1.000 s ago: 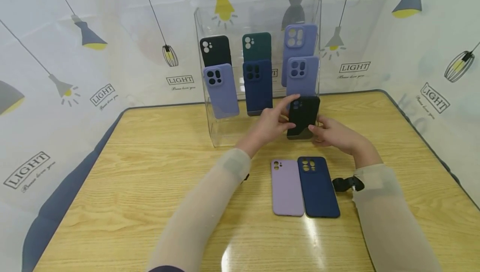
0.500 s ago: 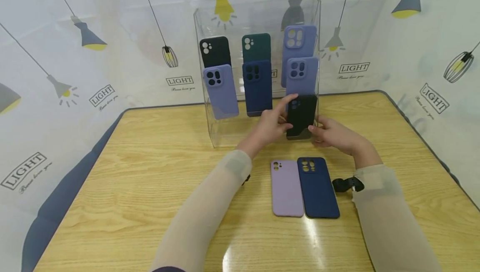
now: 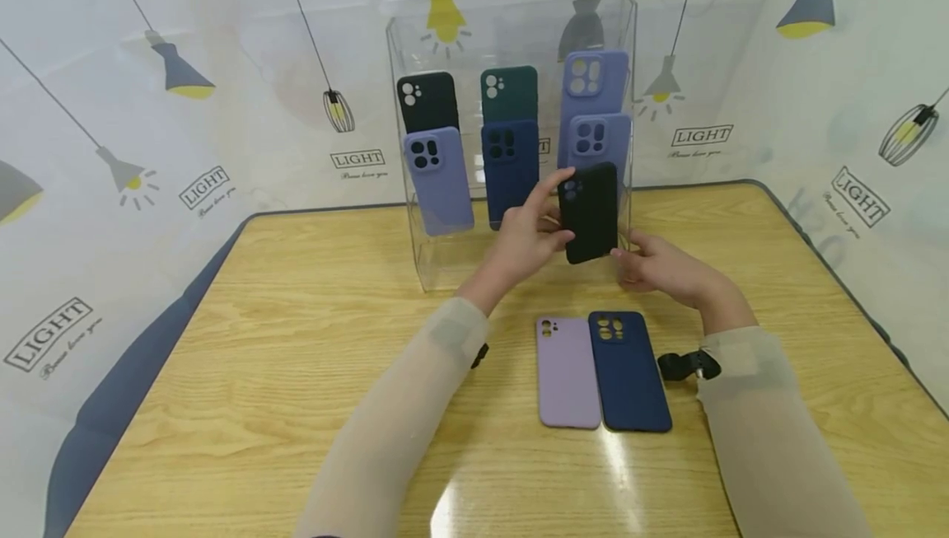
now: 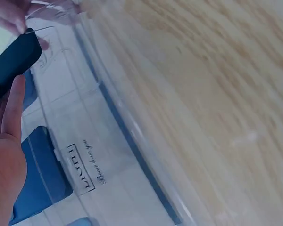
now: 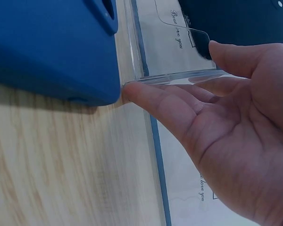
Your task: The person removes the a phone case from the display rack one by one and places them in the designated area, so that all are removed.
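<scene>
Right hand (image 3: 660, 268): half-closed, holds the clear stand (image 3: 547, 97) at its right edge. Left hand (image 3: 519, 241): part-curled, grips the black phone case (image 3: 591, 217) by its left side. Case: upright before the stand's lower right, long axis near-vertical, camera end up.

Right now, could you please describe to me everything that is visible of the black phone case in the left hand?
The black phone case looks matt, like silicone or plastic, with rounded corners and camera openings at upper left. It is upright, slightly tilted, in front of a violet case at the right side of the clear stand. The left hand grips its left edge; the right hand is by its lower right corner, contact unclear.
</scene>
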The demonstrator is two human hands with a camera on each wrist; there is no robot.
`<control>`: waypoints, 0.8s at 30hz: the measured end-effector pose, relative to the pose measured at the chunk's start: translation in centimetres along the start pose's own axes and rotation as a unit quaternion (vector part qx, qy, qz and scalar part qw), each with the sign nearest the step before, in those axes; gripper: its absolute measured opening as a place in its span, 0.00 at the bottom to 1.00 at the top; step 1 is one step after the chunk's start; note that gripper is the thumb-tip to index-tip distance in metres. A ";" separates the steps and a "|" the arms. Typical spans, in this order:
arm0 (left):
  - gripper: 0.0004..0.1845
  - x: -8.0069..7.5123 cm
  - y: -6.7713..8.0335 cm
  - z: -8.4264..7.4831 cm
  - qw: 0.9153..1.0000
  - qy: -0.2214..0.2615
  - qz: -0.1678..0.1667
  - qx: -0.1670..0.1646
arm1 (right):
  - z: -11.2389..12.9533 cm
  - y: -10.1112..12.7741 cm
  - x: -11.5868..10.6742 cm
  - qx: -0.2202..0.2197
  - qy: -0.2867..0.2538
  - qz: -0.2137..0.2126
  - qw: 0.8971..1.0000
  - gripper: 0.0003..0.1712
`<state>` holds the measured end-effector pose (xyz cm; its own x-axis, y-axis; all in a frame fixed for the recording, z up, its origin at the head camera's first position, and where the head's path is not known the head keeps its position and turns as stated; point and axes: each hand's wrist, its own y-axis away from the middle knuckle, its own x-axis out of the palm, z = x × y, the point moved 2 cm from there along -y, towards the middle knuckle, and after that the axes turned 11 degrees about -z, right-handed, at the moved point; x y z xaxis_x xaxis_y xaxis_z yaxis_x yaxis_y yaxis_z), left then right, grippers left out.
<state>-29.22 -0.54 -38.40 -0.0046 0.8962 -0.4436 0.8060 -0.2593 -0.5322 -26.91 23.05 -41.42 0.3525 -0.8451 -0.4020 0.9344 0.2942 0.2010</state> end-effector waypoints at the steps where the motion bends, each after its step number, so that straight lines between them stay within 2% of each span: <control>1: 0.50 -0.2 0.1 -0.1 1.000 0.012 -0.005 -0.003 | 0.0 0.0 0.0 0.001 -0.001 -0.001 1.000 0.49; 4: 0.49 -1.1 0.2 -0.4 0.999 0.048 -0.021 -0.015 | 0.0 -0.2 0.1 0.000 -0.008 0.000 1.000 0.49; 7: 0.48 -2.3 0.5 -1.1 0.995 0.084 -0.016 -0.055 | -0.1 -0.2 0.2 -0.001 -0.016 0.002 1.000 0.47; 9: 0.48 -3.1 0.8 -1.8 0.990 0.104 0.002 -0.092 | 0.0 -0.2 0.2 -0.003 -0.019 0.003 1.000 0.46; 13: 0.48 -4.8 1.7 -2.7 0.978 0.140 0.034 -0.153 | -0.1 -0.2 0.2 -0.002 -0.025 0.007 1.000 0.45; 18: 0.50 -6.5 2.5 -3.1 0.962 0.170 0.031 -0.211 | -0.2 -0.1 0.1 0.002 -0.016 0.001 1.000 0.45; 24: 0.51 -8.6 4.5 -3.2 0.935 0.192 0.061 -0.290 | -0.3 -0.1 0.3 0.008 -0.015 -0.002 1.000 0.45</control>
<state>-23.69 -8.28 -34.65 0.2319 0.9649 -0.1234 0.9727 -0.2291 0.0367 -26.92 22.87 -41.83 0.3461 -0.8597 -0.3758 0.9351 0.2832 0.2132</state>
